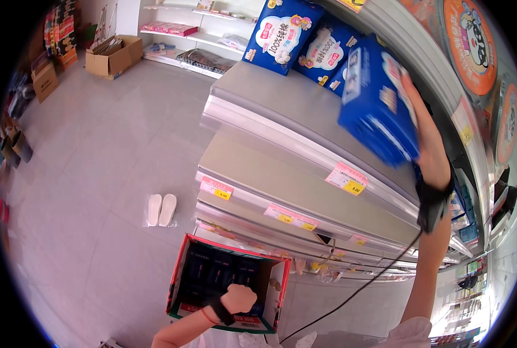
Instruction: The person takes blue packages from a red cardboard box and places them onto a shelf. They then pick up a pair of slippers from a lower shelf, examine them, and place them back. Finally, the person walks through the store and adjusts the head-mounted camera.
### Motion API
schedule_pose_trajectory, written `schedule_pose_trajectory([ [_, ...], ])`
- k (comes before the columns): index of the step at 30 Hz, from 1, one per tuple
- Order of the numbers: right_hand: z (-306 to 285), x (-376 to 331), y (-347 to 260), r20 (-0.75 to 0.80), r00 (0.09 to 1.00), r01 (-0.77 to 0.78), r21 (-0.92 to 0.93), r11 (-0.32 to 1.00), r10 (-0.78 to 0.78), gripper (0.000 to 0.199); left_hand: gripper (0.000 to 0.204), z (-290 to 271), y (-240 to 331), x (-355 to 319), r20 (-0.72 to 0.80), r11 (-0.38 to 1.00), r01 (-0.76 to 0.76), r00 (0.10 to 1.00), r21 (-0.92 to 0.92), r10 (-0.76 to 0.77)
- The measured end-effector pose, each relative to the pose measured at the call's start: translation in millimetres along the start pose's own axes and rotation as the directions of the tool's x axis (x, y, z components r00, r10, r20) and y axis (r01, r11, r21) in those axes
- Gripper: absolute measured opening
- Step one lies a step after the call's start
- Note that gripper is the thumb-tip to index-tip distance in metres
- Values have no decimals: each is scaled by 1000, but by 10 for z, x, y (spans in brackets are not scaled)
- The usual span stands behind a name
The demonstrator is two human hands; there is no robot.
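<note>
My right hand (429, 130) is wrapped round the right side of a blue soft plastic pack (377, 104), slightly blurred, over the top shelf (281, 95). Behind and left of it, two similar blue packs (283, 36) (327, 53) with white cloud-shaped labels stand side by side on that shelf; part of another shows. At the lower middle my left hand (239, 298) is closed like a fist above an open carton (177, 278) with red edges. Rows of dark blue packs (218, 269) fill much of the carton. The left fingertips and anything in them are hidden.
Lower shelves (258, 168) carry pink and yellow price tags (348, 178). A black cable (357, 293) hangs from my right wrist across the lower view. White slippers (162, 210) lie on the floor left of the shelving. A brown carton (115, 56) stands farther back.
</note>
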State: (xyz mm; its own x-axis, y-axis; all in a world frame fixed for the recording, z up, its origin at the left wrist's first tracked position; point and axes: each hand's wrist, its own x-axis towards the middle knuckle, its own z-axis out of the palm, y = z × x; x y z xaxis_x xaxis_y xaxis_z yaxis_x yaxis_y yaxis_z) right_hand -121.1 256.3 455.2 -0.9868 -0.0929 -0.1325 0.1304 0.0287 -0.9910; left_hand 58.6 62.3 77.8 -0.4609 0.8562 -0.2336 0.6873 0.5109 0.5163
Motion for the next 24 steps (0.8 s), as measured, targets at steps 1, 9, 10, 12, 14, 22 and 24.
schedule_pose_trajectory([
  [1, -40, 102, -55, -76, 990, 110, -111, 988, -119, 64, 17, 170, 29, 113, 6, 1000, 11, 1000, 28, -11],
  [9, -178, 935, 73, 162, 885, 431, -639, 637, -436, 51, 40, 1324, 43, 512, -90, 888, 312, 950, 337, -299],
  [10, -201, 1016, 109, 100, 887, 406, -632, 660, -450, 44, 39, 1318, 30, 524, 23, 928, 255, 962, 270, -271],
  [12, -211, 1076, 143, 141, 834, 474, -678, 562, -533, 40, 38, 1280, 4, 562, 240, 982, 155, 954, 112, -178],
  [14, -254, 1074, 145, 170, 782, 527, -694, 490, -600, 40, 45, 1251, -6, 588, 317, 999, 35, 947, 31, -43],
  [22, -54, -17, 146, 239, 735, 298, -955, -15, -634, 35, 70, 1013, -109, 623, 456, 1000, -1, 890, 6, -1],
  [24, 143, -377, 273, 250, 637, 346, -938, -19, -730, 25, 70, 981, -132, 569, 471, 1000, 12, 882, 5, -13],
])
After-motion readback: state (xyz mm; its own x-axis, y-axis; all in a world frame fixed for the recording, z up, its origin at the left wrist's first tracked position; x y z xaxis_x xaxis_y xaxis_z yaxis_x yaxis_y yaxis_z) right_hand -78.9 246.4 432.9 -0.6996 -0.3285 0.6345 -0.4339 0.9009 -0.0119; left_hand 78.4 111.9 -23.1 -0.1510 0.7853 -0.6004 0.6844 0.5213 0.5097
